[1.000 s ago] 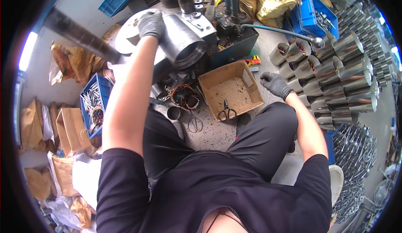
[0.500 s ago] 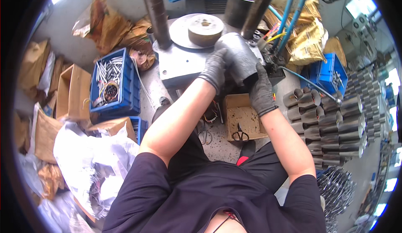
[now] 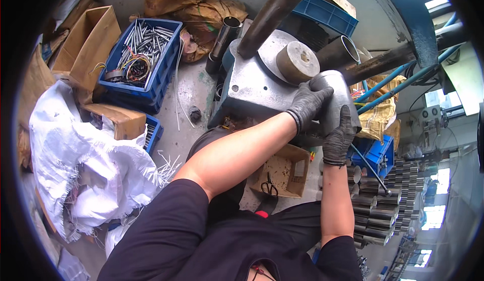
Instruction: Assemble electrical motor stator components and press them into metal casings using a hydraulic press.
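Both my hands wear dark grey gloves and hold a grey metal cylinder (image 3: 339,93) in front of the press. My left hand (image 3: 308,104) grips its upper left side, fingers wrapped toward the top. Lower down on the right side, my right hand (image 3: 339,137) presses its thumb along the wall, with its other fingers largely hidden. The cylinder stands slightly tilted at the right front edge of the silver press base (image 3: 254,87). Just behind the left hand, a thick round metal block (image 3: 291,63) sits on the base's round plate (image 3: 266,54).
Steel columns (image 3: 272,16) rise from the base. A dark tube (image 3: 340,52) stands behind the block. At left are a blue crate (image 3: 164,74) of metal rods and a white woven sack (image 3: 96,155). Scissors (image 3: 269,185) lie by a cardboard box (image 3: 292,167). Stacked metal tubes (image 3: 375,205) fill the right.
The whole view has swung, so the press and my hands appear farther right. Both hands keep hold of the cylinder, which now looks more upright in the picture.
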Demonstrator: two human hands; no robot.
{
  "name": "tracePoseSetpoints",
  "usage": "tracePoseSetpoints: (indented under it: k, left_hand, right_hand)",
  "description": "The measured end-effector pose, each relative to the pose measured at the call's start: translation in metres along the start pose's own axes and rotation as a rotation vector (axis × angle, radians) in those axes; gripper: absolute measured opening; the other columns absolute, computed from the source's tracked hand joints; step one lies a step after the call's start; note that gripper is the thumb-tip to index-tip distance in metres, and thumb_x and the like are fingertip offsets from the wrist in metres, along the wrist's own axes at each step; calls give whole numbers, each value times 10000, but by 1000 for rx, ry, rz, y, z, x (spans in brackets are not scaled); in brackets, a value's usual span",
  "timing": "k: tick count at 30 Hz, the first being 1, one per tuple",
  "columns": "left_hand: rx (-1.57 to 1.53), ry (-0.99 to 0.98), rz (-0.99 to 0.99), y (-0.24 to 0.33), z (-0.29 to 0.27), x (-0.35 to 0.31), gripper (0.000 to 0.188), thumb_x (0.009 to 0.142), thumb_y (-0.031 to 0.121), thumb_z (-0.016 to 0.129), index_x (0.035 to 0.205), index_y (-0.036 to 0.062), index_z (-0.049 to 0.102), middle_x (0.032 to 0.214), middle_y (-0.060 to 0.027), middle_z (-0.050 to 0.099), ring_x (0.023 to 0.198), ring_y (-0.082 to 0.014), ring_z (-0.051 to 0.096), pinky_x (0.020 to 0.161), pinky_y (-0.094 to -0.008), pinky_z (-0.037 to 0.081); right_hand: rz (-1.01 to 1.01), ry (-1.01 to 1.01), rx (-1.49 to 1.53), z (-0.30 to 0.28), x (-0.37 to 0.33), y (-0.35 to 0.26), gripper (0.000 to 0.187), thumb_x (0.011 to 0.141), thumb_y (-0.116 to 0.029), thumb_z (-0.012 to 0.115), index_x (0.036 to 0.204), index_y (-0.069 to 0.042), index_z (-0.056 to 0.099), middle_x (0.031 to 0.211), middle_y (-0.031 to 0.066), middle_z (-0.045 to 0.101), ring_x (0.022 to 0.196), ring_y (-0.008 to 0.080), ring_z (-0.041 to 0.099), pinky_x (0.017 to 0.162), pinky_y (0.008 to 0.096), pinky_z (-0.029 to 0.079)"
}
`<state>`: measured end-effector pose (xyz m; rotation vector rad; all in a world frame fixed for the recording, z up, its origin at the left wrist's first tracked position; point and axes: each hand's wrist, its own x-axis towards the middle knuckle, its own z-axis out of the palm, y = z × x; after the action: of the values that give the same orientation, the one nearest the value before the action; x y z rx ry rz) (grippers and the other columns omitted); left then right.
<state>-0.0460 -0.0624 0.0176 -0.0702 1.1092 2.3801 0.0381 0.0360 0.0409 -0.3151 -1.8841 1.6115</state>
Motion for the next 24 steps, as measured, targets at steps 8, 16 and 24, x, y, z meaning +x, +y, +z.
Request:
tracePoseSetpoints:
  k: [8,16,24]
  left_hand:
    - [-769,-324,-45,-3,0,60,674,1013,453,648,1465,17,402,1384,-175,569,1254,-357,598,1101,-526,495]
    - [-796,-230,-114,4,-5,73,484,999,545,621,1148,85,612,992,-92,687,877,-267,694,741,-447,598]
    - [-376,-20,-34,20,-20,48,518,1025,476,570,1249,9,568,1086,-199,716,956,-361,722,855,-487,583]
  right_hand:
    - [-1238,-574,-1179,21,114,-38,364,897,-16,647,1237,-119,728,1008,211,721,897,396,722,822,467,589]
    - [-1251,-965,-1190,95,207,-60,698,767,-161,817,1419,-169,567,994,234,706,934,408,707,869,467,583]
    - [-1157,-883,-1589,141,296,-33,532,973,-510,625,1119,-13,747,1030,238,744,1076,358,702,929,451,522]
